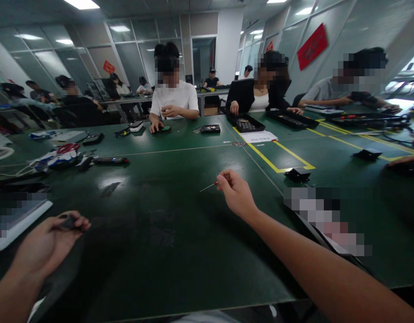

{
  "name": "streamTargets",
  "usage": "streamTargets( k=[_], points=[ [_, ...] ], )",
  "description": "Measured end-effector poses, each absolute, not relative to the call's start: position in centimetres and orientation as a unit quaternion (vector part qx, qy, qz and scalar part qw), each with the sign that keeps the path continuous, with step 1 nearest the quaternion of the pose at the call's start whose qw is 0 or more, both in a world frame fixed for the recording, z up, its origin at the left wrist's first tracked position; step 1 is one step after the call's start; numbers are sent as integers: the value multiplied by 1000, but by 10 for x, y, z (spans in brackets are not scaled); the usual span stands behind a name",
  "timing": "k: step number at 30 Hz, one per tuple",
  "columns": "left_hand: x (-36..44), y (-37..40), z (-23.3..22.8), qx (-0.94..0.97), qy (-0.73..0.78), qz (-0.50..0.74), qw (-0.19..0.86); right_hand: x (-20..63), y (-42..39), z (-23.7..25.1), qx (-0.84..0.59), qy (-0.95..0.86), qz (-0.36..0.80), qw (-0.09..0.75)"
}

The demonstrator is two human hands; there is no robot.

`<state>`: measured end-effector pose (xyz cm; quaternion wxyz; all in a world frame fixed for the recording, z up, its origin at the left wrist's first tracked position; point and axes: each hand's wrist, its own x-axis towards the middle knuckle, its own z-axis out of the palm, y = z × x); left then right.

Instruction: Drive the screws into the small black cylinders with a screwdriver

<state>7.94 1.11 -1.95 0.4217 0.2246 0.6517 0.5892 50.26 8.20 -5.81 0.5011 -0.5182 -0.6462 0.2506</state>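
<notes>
My right hand (235,193) is stretched out over the green table (166,215), fingers pinched on a thin screwdriver (210,185) with a red handle, its metal tip pointing left. My left hand (48,240) hovers near the table's front left, closed around a small dark part (69,222) that is mostly hidden by my fingers. The two hands are far apart, with bare green mat between them.
A white-edged tray (21,220) lies by my left hand. Red-handled tools and cables (63,154) and a dark pen-like tool (111,160) sit at the left. Small black parts (297,174) lie near yellow tape lines. Other people work across the table with black trays (245,122).
</notes>
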Motion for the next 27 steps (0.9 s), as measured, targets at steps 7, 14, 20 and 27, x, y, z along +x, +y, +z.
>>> streamTargets(
  k=[7, 14, 20, 27],
  points=[
    [187, 74, -32, 450, 543, 520, 481, 503, 80, -55, -525, -641, 253, 500],
    [288, 120, -45, 669, 455, 423, 409, 505, 83, -55, -520, -610, 219, 556],
    [321, 131, -69, 705, 413, 441, 371, 504, 79, -48, -529, -610, 198, 556],
    [310, 136, -87, 730, 475, 381, 310, 503, 75, -51, -492, -617, 204, 579]
  ],
)
